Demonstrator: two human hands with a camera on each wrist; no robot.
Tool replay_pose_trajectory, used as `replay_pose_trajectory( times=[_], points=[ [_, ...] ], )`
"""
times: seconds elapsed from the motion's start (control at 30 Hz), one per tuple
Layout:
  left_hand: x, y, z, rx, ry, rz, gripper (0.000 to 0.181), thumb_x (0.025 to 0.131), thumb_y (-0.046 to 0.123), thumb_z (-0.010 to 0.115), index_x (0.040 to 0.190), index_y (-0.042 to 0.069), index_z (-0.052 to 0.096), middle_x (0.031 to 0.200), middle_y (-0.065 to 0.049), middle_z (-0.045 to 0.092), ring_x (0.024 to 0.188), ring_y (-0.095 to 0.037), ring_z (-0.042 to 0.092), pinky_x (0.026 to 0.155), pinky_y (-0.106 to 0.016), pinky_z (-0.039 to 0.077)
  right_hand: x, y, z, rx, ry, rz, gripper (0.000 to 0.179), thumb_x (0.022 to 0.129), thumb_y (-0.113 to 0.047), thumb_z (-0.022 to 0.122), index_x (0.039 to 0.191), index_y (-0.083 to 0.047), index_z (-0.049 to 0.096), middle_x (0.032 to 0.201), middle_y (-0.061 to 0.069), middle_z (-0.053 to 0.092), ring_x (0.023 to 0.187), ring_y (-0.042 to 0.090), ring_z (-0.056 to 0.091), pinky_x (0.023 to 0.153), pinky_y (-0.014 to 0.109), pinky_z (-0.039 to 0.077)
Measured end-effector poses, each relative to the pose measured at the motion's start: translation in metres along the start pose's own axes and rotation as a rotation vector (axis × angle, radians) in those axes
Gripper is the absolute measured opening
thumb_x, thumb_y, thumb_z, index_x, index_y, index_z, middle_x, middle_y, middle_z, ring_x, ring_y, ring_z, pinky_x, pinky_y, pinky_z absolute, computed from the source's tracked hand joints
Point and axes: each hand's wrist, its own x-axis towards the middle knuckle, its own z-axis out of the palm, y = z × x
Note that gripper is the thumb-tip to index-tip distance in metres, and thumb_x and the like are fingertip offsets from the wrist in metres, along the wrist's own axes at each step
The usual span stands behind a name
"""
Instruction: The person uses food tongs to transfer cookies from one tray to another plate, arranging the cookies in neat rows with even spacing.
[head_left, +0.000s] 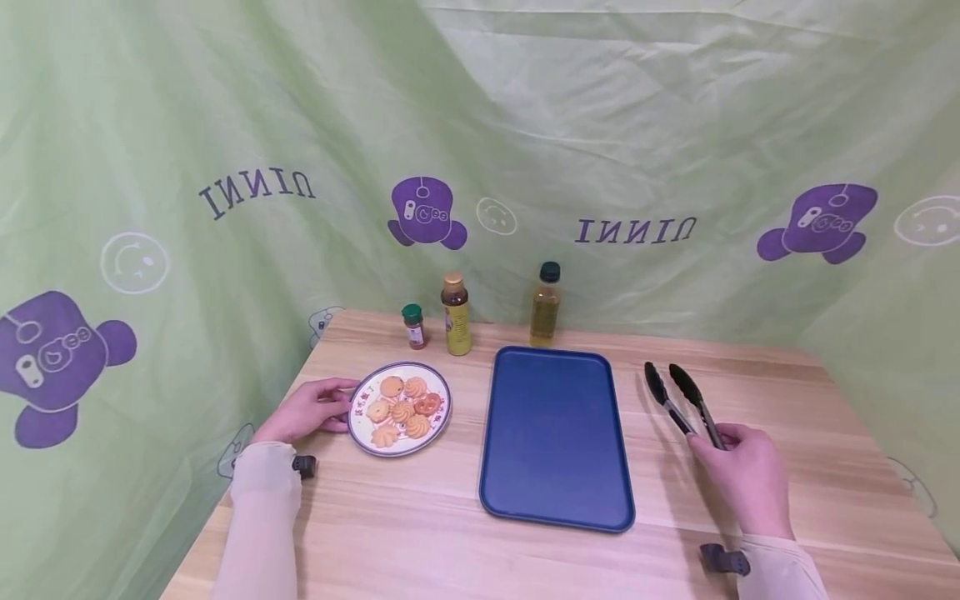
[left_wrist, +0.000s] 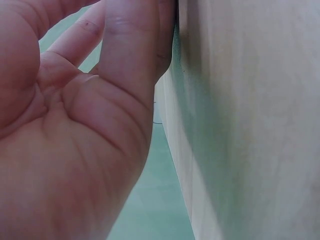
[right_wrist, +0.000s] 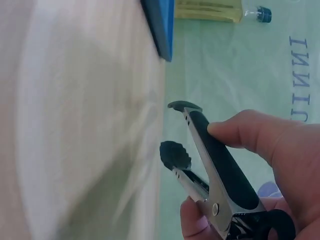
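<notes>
At the left, my left hand holds the left rim of a round plate with a dark border. Several cookies lie on it, some swirled, one shaped like a pretzel. The left wrist view shows the palm of that hand close beside the tabletop; its fingertips run out of frame. To the right, my right hand grips metal tongs with black handle grips and black tips. The tongs' arms are spread, nothing between them, tips pointing away from me. A blue rectangular tray lies between the hands.
Along the back edge of the wooden table stand a small green-capped jar, a bottle with a yellow label and a dark-capped oil bottle. A green printed cloth hangs behind the table.
</notes>
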Motion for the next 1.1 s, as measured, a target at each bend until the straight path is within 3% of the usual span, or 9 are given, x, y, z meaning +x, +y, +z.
replay_pose_trajectory(
  times=[0.13,0.23,0.53,1.1],
  points=[
    [-0.001,-0.001,-0.003,0.009,0.008,0.001,0.056,0.111,0.0,0.063,0.164,-0.008,0.047,0.129,-0.026,0.063,0.093,-0.017,0.078,0.086,-0.034,0.076,0.001,0.005,0.001,-0.011,-0.01,0.02,0.061,0.101,-0.035,0.082,0.138,0.012,0.07,0.128,0.036,0.076,0.115,0.053,0.072,0.091,0.06,0.061],
    [-0.001,-0.002,-0.003,-0.003,0.001,0.008,0.056,0.112,0.0,0.063,0.164,-0.01,0.045,0.129,-0.027,0.063,0.094,-0.017,0.078,0.087,-0.034,0.076,0.002,0.005,0.001,-0.006,-0.024,0.027,0.062,0.101,-0.034,0.082,0.14,0.012,0.067,0.129,0.037,0.075,0.114,0.053,0.072,0.092,0.063,0.06],
    [-0.001,-0.002,-0.001,-0.022,0.001,-0.002,0.056,0.112,0.0,0.063,0.164,-0.01,0.045,0.129,-0.026,0.062,0.094,-0.016,0.078,0.086,-0.034,0.076,0.002,0.01,0.002,-0.035,-0.049,0.054,0.065,0.097,-0.03,0.083,0.139,0.016,0.064,0.125,0.039,0.073,0.105,0.051,0.072,0.077,0.051,0.059],
    [0.001,-0.005,-0.003,0.006,0.004,0.009,0.055,0.112,0.0,0.063,0.163,-0.01,0.047,0.127,-0.026,0.062,0.094,-0.018,0.078,0.086,-0.034,0.076,0.0,0.02,0.006,-0.112,-0.012,0.043,0.063,0.093,-0.031,0.089,0.122,0.02,0.068,0.115,0.041,0.069,0.1,0.053,0.068,0.073,0.053,0.053]
  ],
)
